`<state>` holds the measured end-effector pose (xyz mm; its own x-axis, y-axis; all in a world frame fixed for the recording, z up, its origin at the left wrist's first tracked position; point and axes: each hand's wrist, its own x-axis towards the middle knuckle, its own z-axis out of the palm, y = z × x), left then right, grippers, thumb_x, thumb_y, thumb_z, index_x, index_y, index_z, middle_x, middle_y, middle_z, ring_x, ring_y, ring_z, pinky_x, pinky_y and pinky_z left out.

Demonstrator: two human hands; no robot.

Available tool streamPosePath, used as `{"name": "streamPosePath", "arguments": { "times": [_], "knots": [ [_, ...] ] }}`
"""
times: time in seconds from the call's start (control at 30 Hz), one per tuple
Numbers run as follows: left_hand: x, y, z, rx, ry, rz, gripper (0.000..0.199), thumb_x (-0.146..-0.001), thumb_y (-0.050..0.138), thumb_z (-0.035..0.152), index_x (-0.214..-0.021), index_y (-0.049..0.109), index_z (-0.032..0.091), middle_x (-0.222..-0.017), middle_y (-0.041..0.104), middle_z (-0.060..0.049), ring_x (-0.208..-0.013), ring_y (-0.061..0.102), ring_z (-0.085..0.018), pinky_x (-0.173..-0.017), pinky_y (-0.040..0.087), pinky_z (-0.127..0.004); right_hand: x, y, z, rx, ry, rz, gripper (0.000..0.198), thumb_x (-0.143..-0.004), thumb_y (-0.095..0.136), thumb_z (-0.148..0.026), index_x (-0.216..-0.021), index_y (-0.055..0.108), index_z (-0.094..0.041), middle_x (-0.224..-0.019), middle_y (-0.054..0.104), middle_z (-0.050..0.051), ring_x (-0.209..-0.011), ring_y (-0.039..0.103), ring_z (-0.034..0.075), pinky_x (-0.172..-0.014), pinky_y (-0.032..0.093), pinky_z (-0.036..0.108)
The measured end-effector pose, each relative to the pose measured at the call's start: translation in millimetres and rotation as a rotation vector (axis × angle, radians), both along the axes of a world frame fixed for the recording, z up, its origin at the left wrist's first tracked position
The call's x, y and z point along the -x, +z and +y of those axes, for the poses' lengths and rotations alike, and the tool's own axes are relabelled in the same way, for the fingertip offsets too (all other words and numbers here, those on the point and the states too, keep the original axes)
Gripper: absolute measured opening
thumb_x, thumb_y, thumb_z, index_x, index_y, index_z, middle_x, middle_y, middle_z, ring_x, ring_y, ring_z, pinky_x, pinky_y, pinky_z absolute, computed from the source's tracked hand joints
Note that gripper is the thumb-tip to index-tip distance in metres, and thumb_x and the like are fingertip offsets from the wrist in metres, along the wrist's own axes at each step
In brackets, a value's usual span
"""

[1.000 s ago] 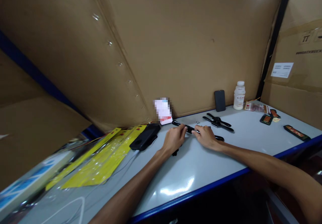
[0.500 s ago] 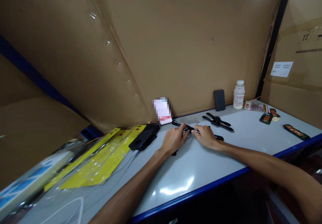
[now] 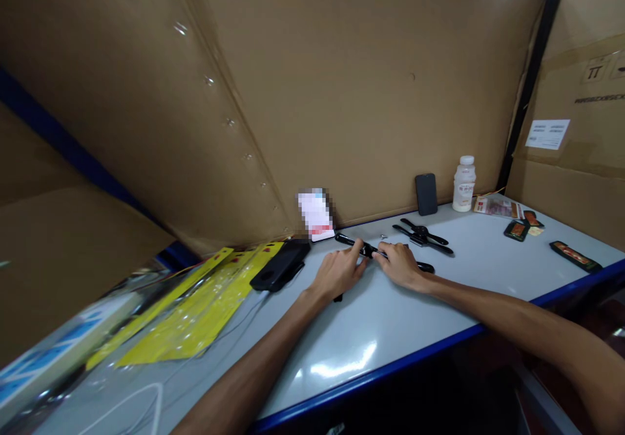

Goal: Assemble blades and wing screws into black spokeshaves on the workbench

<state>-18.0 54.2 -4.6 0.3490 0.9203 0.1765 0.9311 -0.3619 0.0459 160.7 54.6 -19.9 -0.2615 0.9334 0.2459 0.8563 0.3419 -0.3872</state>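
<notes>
A black spokeshave [image 3: 367, 250] with a long handle on each side lies low over the grey tabletop. My left hand [image 3: 338, 271] is closed on it left of its middle, thumb and fingers at the centre body. From the other side my right hand [image 3: 399, 267] grips it, and the right handle's end sticks out past the wrist. Fingers cover much of the centre. Beneath my left hand a small black piece [image 3: 338, 297] shows, mostly hidden. Just to the right lie more black spokeshaves [image 3: 422, 234], crossed over each other. Behind the right hand is a small metal part [image 3: 383, 236].
A lit phone [image 3: 316, 217] and a dark phone [image 3: 426, 194] lean on the cardboard wall [image 3: 342, 96]. Right of them stand a white bottle [image 3: 464, 184] and small packets [image 3: 516, 230]. Leftward lie a black power bank [image 3: 280, 266] with a cable and yellow packages [image 3: 195, 324].
My left fingers and the spokeshave's left end have shifted very slightly to the right. Both hands keep their hold, and the surrounding things stay put.
</notes>
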Motion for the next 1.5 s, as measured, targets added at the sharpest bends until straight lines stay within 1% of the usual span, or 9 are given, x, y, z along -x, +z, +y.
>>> {"name": "streamPosePath", "arguments": {
  "times": [0.13,0.23,0.37,0.57,0.83,1.0,1.17,1.3,1.5],
  "knots": [
    [5.2,2.0,2.5,-0.007,-0.035,-0.029,0.020,-0.101,0.045,0.036,-0.107,0.059,0.022,-0.102,0.073,-0.011,-0.088,0.070,-0.026,-0.069,0.039,-0.029,0.1,1.4,-1.4,-0.004,0.012,-0.005,0.026,-0.101,0.048,-0.035,-0.107,0.069,-0.022,-0.104,0.076,0.007,-0.097,0.068,0.022,-0.077,0.038,0.028],
    [3.5,0.6,4.0,-0.005,0.000,-0.107,0.030,-0.103,0.039,0.036,-0.094,0.062,0.021,-0.093,0.073,-0.010,-0.084,0.069,-0.025,-0.067,0.037,-0.029,0.3,2.2,-2.4,-0.008,0.024,-0.010,0.026,-0.101,0.049,-0.036,-0.106,0.069,-0.022,-0.103,0.076,0.007,-0.097,0.068,0.022,-0.076,0.038,0.028],
    [-1.9,-5.4,6.3,0.018,0.039,-0.173,0.037,-0.105,0.030,0.030,-0.092,0.063,0.019,-0.084,0.073,-0.008,-0.079,0.069,-0.022,-0.065,0.036,-0.028,-0.1,1.8,-1.7,-0.007,0.025,-0.019,0.026,-0.101,0.048,-0.037,-0.105,0.069,-0.022,-0.099,0.076,0.007,-0.095,0.069,0.023,-0.075,0.038,0.028],
    [-2.9,-8.8,7.0,0.038,0.031,-0.199,0.028,-0.101,0.041,0.033,-0.090,0.062,0.019,-0.077,0.070,-0.005,-0.075,0.066,-0.020,-0.061,0.033,-0.027,0.4,0.7,-1.9,0.003,0.022,-0.020,0.025,-0.100,0.050,-0.036,-0.105,0.069,-0.021,-0.096,0.076,0.008,-0.091,0.068,0.023,-0.074,0.037,0.029],
    [0.7,1.8,2.2,0.033,0.045,-0.108,0.016,-0.090,0.049,0.026,-0.090,0.064,0.020,-0.077,0.071,-0.004,-0.076,0.066,-0.022,-0.059,0.031,-0.028,-3.0,4.8,5.8,0.004,-0.015,0.054,0.027,-0.100,0.049,-0.035,-0.094,0.071,-0.020,-0.092,0.075,0.006,-0.087,0.066,0.020,-0.068,0.035,0.026],
    [2.4,3.0,2.4,0.063,0.029,-0.026,0.016,-0.089,0.050,0.023,-0.096,0.065,0.021,-0.083,0.074,-0.006,-0.079,0.068,-0.023,-0.063,0.036,-0.028,-13.6,16.7,16.5,-0.029,-0.025,0.075,0.029,-0.099,0.050,-0.035,-0.087,0.071,-0.019,-0.088,0.075,0.005,-0.084,0.064,0.018,-0.068,0.035,0.026],
    [3.7,1.1,4.2,0.071,0.012,0.028,0.019,-0.089,0.049,0.021,-0.101,0.064,0.022,-0.085,0.074,-0.005,-0.079,0.068,-0.023,-0.065,0.039,-0.028,-29.2,31.1,30.5,-0.036,-0.060,0.049,0.033,-0.100,0.045,-0.036,-0.091,0.071,-0.019,-0.091,0.075,0.004,-0.083,0.064,0.017,-0.068,0.036,0.025],
    [3.3,1.3,3.8,0.071,-0.007,0.057,0.018,-0.089,0.049,0.021,-0.097,0.064,0.022,-0.087,0.074,-0.006,-0.081,0.068,-0.024,-0.064,0.038,-0.028,-44.4,33.5,41.7,-0.012,-0.119,-0.028,0.033,-0.101,0.044,-0.036,-0.094,0.072,-0.019,-0.095,0.075,0.006,-0.088,0.066,0.019,-0.070,0.038,0.025],
    [2.8,2.0,2.3,0.065,-0.042,0.077,0.018,-0.092,0.048,0.022,-0.098,0.064,0.022,-0.087,0.073,-0.006,-0.081,0.068,-0.023,-0.065,0.038,-0.028,-56.7,25.0,47.4,0.052,-0.197,-0.193,0.034,-0.100,0.045,-0.034,-0.105,0.073,-0.016,-0.108,0.074,0.017,-0.101,0.068,0.026,-0.077,0.042,0.029]
  ]
}}
